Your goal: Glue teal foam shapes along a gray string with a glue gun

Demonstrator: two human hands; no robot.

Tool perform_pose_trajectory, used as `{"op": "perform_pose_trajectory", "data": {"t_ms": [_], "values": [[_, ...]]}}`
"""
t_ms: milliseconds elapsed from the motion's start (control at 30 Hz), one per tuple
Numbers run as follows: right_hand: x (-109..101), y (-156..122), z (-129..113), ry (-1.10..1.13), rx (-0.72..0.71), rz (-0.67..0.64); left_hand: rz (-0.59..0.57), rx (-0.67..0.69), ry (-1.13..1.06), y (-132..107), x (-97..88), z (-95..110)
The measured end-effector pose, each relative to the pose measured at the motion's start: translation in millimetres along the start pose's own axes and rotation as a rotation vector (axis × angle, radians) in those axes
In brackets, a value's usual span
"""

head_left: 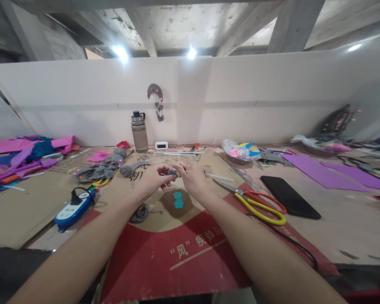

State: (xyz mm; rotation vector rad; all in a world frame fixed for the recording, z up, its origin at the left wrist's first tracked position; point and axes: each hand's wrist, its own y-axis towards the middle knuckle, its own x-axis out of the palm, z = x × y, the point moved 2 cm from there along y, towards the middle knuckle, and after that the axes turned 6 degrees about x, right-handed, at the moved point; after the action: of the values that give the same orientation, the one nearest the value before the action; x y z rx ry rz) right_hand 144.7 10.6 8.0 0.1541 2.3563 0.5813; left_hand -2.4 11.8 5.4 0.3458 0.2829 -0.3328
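My left hand (155,179) and my right hand (192,179) meet above the middle of the cardboard. Both are closed at the fingertips around a small grey-teal felt piece (172,172), partly hidden by the fingers. Just below them, teal felt cut-outs (178,200) with wavy edges lie on the board. A coil of grey cord (139,213) rests to the left, near my left wrist. To the right of my right forearm lie scissors (256,203) with one red and one yellow handle, their blades partly apart.
A black phone (289,196) and purple sheets (323,169) lie right. A blue-white power strip (74,209) and grey felt pieces (104,169) are left. Behind stand a bottle (139,134), a small white clock (161,145) and a bowl (240,158). A grey moon ornament (155,90) hangs on the wall.
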Motion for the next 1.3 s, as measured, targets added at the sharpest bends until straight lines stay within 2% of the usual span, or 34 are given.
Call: {"op": "perform_pose_trajectory", "data": {"t_ms": [200,433,767,1067,1300], "values": [[-0.4,1.3,4.6,0.112,0.034,0.034,-0.049,0.011,0.025,-1.8,1.8,3.8],[-0.3,1.4,2.9,0.145,0.003,-0.005,-0.065,0.04,0.029,-3.1,4.5,4.6],[1.2,1.7,2.2,0.071,-0.028,-0.023,0.003,0.005,-0.033,-3.6,3.1,7.5],[5.4,1.8,6.3,0.205,-0.012,-0.024,0.01,0.006,-0.068,-1.8,2.6,4.7],[3.0,0.3,0.5,0.127,-0.058,-0.058,0.031,0.005,-0.05,-2.1,3.6,5.3]]}}
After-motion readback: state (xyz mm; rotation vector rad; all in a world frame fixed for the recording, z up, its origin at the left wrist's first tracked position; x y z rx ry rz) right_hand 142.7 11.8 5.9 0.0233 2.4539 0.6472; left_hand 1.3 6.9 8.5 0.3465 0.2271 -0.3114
